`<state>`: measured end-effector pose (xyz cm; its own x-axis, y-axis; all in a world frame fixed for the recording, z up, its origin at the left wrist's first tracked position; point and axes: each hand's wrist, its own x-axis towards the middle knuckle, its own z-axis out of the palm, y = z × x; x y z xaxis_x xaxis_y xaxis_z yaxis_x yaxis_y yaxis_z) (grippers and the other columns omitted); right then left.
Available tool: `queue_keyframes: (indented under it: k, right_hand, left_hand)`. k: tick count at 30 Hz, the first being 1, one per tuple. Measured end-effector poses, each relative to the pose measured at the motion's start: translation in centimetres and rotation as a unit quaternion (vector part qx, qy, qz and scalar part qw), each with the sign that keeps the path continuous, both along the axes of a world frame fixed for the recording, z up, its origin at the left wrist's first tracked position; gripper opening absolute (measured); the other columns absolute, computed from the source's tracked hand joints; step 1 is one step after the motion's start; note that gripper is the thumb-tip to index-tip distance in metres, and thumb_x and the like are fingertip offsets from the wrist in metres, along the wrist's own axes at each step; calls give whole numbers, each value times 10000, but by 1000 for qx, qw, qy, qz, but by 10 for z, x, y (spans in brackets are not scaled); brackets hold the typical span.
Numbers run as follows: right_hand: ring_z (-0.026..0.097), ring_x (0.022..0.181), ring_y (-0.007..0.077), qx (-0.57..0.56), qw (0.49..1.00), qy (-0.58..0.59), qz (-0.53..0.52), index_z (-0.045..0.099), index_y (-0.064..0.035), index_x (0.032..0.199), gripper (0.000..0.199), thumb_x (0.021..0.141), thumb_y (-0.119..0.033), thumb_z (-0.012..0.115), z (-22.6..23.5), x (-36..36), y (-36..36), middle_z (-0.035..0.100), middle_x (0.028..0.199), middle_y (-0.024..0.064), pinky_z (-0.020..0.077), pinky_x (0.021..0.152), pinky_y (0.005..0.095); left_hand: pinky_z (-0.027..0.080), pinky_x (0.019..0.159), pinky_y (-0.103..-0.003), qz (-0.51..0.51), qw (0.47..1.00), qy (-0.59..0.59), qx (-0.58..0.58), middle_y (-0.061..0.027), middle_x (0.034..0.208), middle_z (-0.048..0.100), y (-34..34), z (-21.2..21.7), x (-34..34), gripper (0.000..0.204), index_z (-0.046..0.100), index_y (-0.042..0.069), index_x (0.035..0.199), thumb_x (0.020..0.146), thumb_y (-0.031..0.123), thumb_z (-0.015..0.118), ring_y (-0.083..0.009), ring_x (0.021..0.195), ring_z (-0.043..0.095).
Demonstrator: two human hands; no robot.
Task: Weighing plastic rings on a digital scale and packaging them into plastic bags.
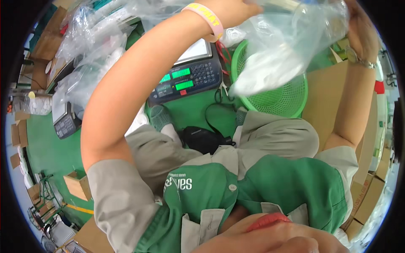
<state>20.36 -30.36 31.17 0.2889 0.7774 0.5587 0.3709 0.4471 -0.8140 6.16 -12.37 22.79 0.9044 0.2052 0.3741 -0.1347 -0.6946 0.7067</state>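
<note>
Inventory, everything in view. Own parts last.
Basket: 1, green, centre right
Bag: 1, clear/whitish, over basket
Large scale: 1, dark blue, upper centre
Second scale: 1, dark, left
Scissors: 1, black-handled, by basket
Cord: 1, red, upper centre
Pouch: 1, black, centre
Other bags: several, clear, upper left
Open box: 1, tan, lower left
Cardboard: several, brown, both sides
Floor: 1, green, left
Uniform: 1, green-grey, lower centre
Left hand: 1, pink wristband, top centre
Right hand: 1, silver watch, upper right
Legs: 2, grey-clad, centre

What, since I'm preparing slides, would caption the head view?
Left hand and right hand flank a crumpled clear plastic bag above a round green perforated plastic basket, beside a dark digital scale.
</note>
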Motion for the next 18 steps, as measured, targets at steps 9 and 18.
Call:
queue_keyframes:
  k: [9, 18]
  right_hand:
    - [515, 623, 77, -371, 903, 212, 47, 535, -46, 916, 128, 793, -73, 552, -121, -64, -70, 567, 724, -1, 401, 577, 207]
    - [516, 685, 85, -386, 920, 70, -21, 521, -64, 887, 63, 842, -108, 526, -182, -56, -38, 534, 750, -13, 425, 633, 229]
  left_hand:
    - [370, 516, -192, 19, 941, 142, -306, 16, 667, 540, 4, -27, -130, 162, 538, 43, 970, 836, 134, 551, -49, 567, 473]
    - [348, 479, -183, 13, 950, 232, -208, 55, 661, 471, 0, -88, -160, 109, 519, 59, 794, 841, 140, 574, -20, 553, 417]
